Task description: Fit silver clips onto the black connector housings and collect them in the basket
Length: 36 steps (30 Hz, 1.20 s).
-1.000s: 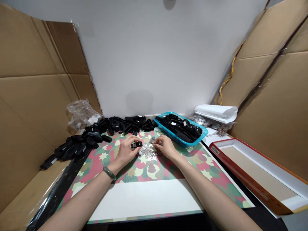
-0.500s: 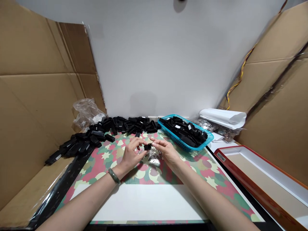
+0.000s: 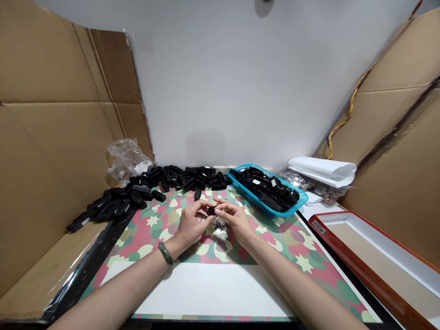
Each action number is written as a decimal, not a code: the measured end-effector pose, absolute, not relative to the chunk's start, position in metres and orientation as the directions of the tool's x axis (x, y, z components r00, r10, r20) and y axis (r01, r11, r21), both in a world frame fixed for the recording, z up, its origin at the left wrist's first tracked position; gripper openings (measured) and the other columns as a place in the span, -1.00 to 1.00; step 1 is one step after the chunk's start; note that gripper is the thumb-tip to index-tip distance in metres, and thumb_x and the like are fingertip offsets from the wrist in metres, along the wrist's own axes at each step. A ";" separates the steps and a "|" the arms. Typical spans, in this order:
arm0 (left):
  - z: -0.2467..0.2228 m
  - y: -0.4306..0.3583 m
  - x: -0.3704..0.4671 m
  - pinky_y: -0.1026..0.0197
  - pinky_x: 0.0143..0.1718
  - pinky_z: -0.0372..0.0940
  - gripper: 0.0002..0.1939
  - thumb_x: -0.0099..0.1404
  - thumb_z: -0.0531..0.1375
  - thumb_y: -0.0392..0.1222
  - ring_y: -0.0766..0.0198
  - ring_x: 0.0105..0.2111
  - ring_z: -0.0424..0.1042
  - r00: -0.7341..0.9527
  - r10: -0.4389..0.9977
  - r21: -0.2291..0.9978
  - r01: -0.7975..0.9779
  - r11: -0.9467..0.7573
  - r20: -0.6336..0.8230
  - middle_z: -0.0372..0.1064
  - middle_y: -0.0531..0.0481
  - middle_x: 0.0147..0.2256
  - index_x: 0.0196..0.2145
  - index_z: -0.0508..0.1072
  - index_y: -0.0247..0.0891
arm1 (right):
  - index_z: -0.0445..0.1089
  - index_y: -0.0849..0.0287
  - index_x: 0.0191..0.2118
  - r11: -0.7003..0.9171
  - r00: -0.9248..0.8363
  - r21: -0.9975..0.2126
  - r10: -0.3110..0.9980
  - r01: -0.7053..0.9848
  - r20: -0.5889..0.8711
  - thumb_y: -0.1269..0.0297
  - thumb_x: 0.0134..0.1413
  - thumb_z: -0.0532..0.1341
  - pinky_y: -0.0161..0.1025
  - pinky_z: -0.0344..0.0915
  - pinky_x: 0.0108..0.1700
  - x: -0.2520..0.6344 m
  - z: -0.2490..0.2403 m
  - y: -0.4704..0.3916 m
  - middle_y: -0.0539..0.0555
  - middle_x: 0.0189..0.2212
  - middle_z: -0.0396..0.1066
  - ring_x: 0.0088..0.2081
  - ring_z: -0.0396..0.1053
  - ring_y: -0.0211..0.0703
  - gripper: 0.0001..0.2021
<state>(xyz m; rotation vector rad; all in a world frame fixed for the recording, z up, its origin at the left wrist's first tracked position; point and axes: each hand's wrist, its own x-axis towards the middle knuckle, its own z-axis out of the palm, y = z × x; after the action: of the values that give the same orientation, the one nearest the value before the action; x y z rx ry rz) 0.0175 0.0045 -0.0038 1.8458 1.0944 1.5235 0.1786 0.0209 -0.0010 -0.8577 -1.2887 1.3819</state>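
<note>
Thumb and fingers of my left hand (image 3: 189, 223) grip a small black plastic part (image 3: 211, 211) above the middle of the table. My right hand (image 3: 239, 223) meets the part from the right, its fingertips pinched together against that side. Whatever lies between those right fingertips is too small and hidden to name. Just below the hands sits a small heap of shiny metal pieces (image 3: 220, 224), partly covered by the fingers. A dark green bangle (image 3: 166, 253) circles my left wrist.
Many black plastic parts (image 3: 140, 188) lie piled along the back and left. A blue basket (image 3: 302, 200) at the back right holds more. Clear plastic bags, a white roll (image 3: 321, 169) and a red-edged box lid (image 3: 350, 256) are at the right. Cardboard walls (image 3: 62, 151) flank the table.
My right fingertips have closed in from slightly apart to touch the black part. My left hand keeps its grip. The whole view has shifted slightly.
</note>
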 end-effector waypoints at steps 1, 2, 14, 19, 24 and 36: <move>-0.004 0.004 0.017 0.26 -0.36 0.44 -0.82 0.16 0.29 -0.30 0.28 -0.36 0.48 0.052 0.828 0.791 0.265 -0.551 0.559 0.51 -0.05 -0.28 -0.24 0.50 -0.25 | 0.56 0.08 -0.43 0.095 -0.237 -0.978 0.962 -0.185 0.138 0.01 -0.26 0.49 0.05 0.18 0.19 0.179 0.001 0.020 0.19 0.10 0.41 0.24 0.22 0.17 -0.70; -0.003 0.004 0.017 0.26 -0.36 0.44 -0.83 0.15 0.29 -0.31 0.28 -0.36 0.48 0.055 0.828 0.792 0.264 -0.551 0.558 0.51 -0.05 -0.28 -0.24 0.50 -0.25 | 0.56 0.09 -0.44 0.100 -0.242 -0.980 0.960 -0.174 0.141 -0.01 -0.26 0.49 0.04 0.19 0.18 0.180 0.002 0.020 0.19 0.10 0.40 0.24 0.22 0.17 -0.69; -0.004 0.005 0.017 0.23 -0.32 0.48 -0.83 0.14 0.29 -0.31 0.26 -0.36 0.52 0.060 0.846 0.825 0.193 -0.531 0.530 0.55 -0.06 -0.27 -0.25 0.50 -0.25 | 0.52 0.09 -0.45 0.168 -0.272 -0.955 0.933 -0.246 0.234 -0.03 -0.13 0.44 0.02 0.14 0.23 0.181 0.003 0.020 0.13 0.12 0.41 0.26 0.20 0.12 -0.71; -0.005 0.005 0.018 0.27 -0.37 0.48 -0.81 0.11 0.32 -0.29 0.27 -0.37 0.53 0.061 0.859 0.839 0.190 -0.510 0.508 0.55 -0.08 -0.25 -0.27 0.49 -0.26 | 0.51 0.09 -0.43 0.185 -0.240 -0.954 0.940 -0.236 0.242 -0.05 -0.13 0.44 0.05 0.14 0.23 0.180 0.000 0.022 0.13 0.14 0.39 0.25 0.21 0.13 -0.69; -0.005 0.005 0.018 0.29 -0.40 0.46 -0.80 0.11 0.33 -0.26 0.27 -0.39 0.54 0.055 0.861 0.842 0.190 -0.505 0.505 0.54 -0.07 -0.28 -0.27 0.48 -0.27 | 0.53 0.08 -0.41 0.181 -0.245 -0.954 0.939 -0.239 0.239 -0.03 -0.14 0.45 0.06 0.14 0.22 0.178 -0.001 0.020 0.14 0.15 0.37 0.24 0.22 0.14 -0.70; -0.004 0.004 0.020 0.28 -0.39 0.47 -0.80 0.12 0.34 -0.22 0.26 -0.39 0.55 0.051 0.869 0.852 0.178 -0.493 0.492 0.55 -0.05 -0.31 -0.28 0.46 -0.26 | 0.53 0.09 -0.45 0.230 -0.222 -0.960 0.939 -0.162 0.262 -0.04 -0.16 0.45 0.07 0.13 0.22 0.179 0.001 0.019 0.16 0.09 0.42 0.23 0.23 0.15 -0.70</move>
<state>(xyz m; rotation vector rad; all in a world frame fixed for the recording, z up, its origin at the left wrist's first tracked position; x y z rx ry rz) 0.0201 0.0037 -0.0039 1.7360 1.0540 1.4852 0.1789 0.0189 0.0010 -0.7996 -1.3893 1.2496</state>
